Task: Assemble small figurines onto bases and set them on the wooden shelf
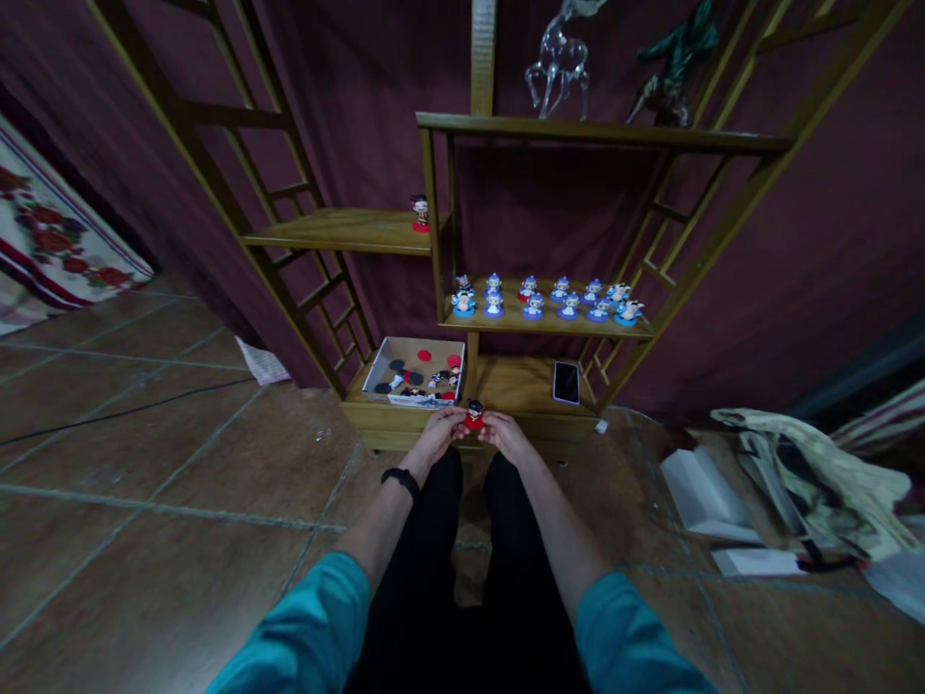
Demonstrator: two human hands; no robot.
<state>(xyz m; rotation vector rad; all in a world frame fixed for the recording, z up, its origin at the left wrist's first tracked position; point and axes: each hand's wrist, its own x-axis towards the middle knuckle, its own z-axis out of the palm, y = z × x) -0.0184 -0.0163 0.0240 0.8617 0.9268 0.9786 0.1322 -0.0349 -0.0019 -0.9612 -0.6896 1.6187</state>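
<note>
A small figurine [474, 414] with a black top and a red base is held upright between my two hands, in front of the low shelf. My left hand [442, 431] pinches its left side, and my right hand [507, 435] pinches its right side. Just beyond my left hand stands an open cardboard box [369, 377] with loose figurines and round red and dark discs in it. A similar figurine [420, 213] on a red base stands at the right end of the left shelf. Fine details of the held figurine are too small to make out.
Several small figurines [533, 306] stand in two rows on the middle shelf [549, 326]. A phone [567, 383] lies on the bottom board at right. A clear deer ornament [560, 60] and a green statue [675, 63] top the unit. Cloth [816, 472] and white boxes lie on the right floor.
</note>
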